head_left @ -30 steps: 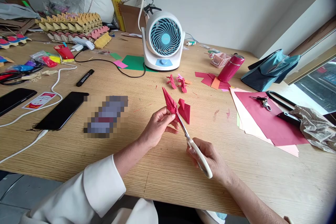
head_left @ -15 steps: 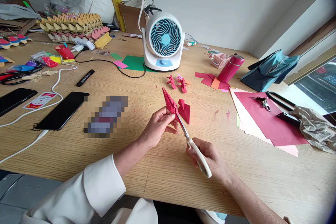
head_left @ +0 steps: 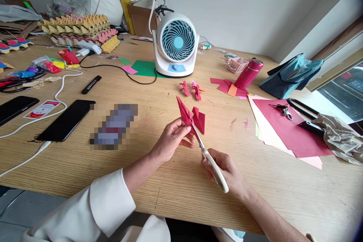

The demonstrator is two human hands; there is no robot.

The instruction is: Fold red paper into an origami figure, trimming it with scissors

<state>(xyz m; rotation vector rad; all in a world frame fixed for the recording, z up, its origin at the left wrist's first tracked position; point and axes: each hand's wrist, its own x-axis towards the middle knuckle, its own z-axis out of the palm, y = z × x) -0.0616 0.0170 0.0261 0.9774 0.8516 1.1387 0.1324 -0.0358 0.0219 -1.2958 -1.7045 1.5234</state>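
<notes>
Between the thumb and fingers of my left hand (head_left: 173,139) is a folded red paper piece (head_left: 183,111), its narrow point aimed up and away. My right hand (head_left: 224,166) is closed around the white handles of a pair of scissors (head_left: 214,170). The scissor blades reach the lower end of the folded paper, close to my left fingertips; whether they are cutting into it I cannot tell. Just behind the blades lies another folded red paper piece (head_left: 199,120) on the table. Farther back sit small red folded figures (head_left: 196,91).
A white fan (head_left: 177,41) stands at the back. On the right are a red bottle (head_left: 248,73), paper sheets (head_left: 279,128), keys (head_left: 285,110) and a blue-green bag (head_left: 289,77). Phones (head_left: 66,120), a black marker (head_left: 91,84) and a white cable (head_left: 61,87) lie on the left.
My left hand and the folded paper have shifted very slightly to the right and down. The scissors stay nearly in place, with my right hand still around them.
</notes>
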